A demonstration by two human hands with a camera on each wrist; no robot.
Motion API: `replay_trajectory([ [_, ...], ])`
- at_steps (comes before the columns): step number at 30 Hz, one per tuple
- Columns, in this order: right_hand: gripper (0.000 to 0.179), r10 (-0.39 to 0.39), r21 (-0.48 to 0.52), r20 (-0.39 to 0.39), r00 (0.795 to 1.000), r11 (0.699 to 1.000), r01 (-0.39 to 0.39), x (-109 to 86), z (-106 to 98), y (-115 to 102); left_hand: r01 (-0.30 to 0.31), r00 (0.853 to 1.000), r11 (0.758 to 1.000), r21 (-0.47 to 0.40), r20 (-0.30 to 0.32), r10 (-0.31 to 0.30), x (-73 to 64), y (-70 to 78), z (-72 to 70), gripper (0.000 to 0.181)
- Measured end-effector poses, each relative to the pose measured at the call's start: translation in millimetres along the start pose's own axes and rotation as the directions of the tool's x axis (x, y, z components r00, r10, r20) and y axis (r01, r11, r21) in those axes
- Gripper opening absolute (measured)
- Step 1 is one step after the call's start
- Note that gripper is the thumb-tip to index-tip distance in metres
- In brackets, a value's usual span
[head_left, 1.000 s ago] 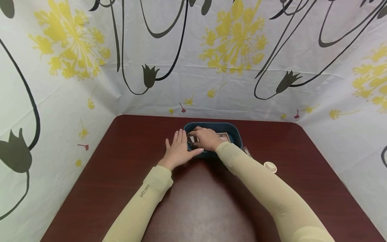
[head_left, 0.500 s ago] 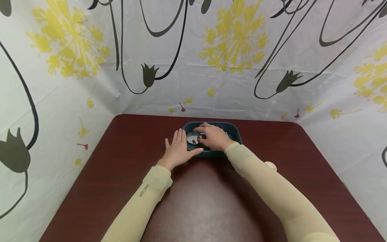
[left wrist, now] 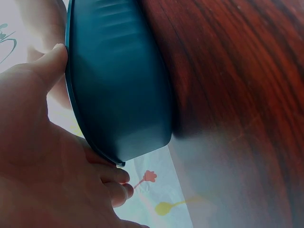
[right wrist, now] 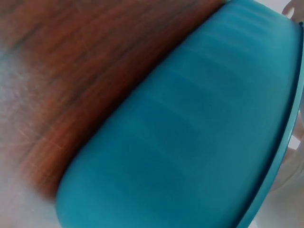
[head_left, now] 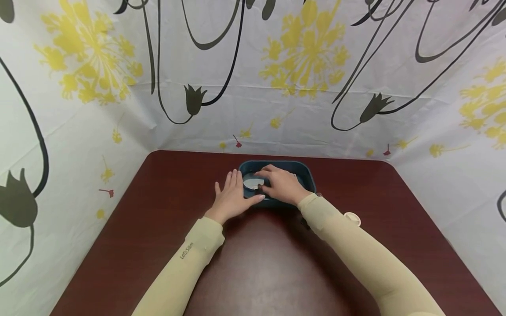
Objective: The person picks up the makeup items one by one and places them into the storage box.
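A dark teal plastic basin point(head_left: 304, 169) stands near the table's far edge. My left hand point(head_left: 229, 198) lies along its left rim with straight fingers, thumb by the front rim. In the left wrist view, that thumb touches the rim of the basin point(left wrist: 118, 80). Inside the basin, at its left, is a round mirror-like piece point(head_left: 251, 183) with a pale, shiny face. My right hand point(head_left: 282, 185) reaches in over the basin, curled fingers and thumb at the mirror's right edge, seemingly pinching it. The right hand hides most of the basin's contents. The right wrist view shows mainly the basin's outer wall point(right wrist: 180, 128).
A small round cream-coloured item point(head_left: 352, 219) lies on the dark red-brown table point(head_left: 261, 272), right of the right forearm. A small dark item point(head_left: 305, 224) shows partly under the right sleeve. A white curtain point(head_left: 253, 123) with flower prints hangs around the table.
My right hand has shifted slightly right within the basin, leaving more of the mirror's pale face in sight. The forearm now covers the basin's right side more. My left hand keeps its place.
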State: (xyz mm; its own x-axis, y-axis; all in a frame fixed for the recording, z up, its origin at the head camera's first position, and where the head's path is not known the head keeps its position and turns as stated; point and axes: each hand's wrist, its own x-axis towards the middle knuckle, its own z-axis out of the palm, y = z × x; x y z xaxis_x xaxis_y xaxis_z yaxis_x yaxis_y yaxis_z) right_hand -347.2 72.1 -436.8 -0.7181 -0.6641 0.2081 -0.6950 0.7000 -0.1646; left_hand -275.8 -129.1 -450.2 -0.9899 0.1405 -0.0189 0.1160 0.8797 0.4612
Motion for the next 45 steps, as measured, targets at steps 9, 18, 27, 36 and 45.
replay_trajectory([
  [9, 0.042, -0.071, 0.016, -0.079, 0.994, 0.997, 0.072, -13.5, -3.1, -4.4, 0.0, 1.0, 1.0, 0.0, 0.007, 0.0, -0.1, 2.4, -2.0, 0.117],
  [18, 0.04, -0.097, 0.021, -0.084, 0.992, 0.995, 0.1, -27.0, -0.1, -2.0, 0.011, 1.0, 1.0, 0.004, 0.004, -0.011, 0.6, 0.5, 1.9, 0.119],
  [27, 0.036, -0.065, 0.021, -0.103, 0.993, 0.997, 0.068, -47.2, -5.7, 3.6, 0.013, 1.0, 1.0, -0.002, 0.002, -0.013, 0.9, 0.9, 2.4, 0.12],
  [36, 0.037, -0.05, 0.009, -0.134, 0.99, 0.999, 0.051, -71.6, -9.4, 10.5, 0.014, 1.0, 1.0, -0.011, -0.012, -0.014, 0.7, 0.5, 4.5, 0.12],
  [45, 0.038, -0.053, -0.008, -0.182, 0.982, 0.999, 0.053, -103.1, -15.6, 23.1, 0.016, 1.0, 1.0, -0.006, -0.019, -0.016, 1.1, -0.2, 4.8, 0.12],
])
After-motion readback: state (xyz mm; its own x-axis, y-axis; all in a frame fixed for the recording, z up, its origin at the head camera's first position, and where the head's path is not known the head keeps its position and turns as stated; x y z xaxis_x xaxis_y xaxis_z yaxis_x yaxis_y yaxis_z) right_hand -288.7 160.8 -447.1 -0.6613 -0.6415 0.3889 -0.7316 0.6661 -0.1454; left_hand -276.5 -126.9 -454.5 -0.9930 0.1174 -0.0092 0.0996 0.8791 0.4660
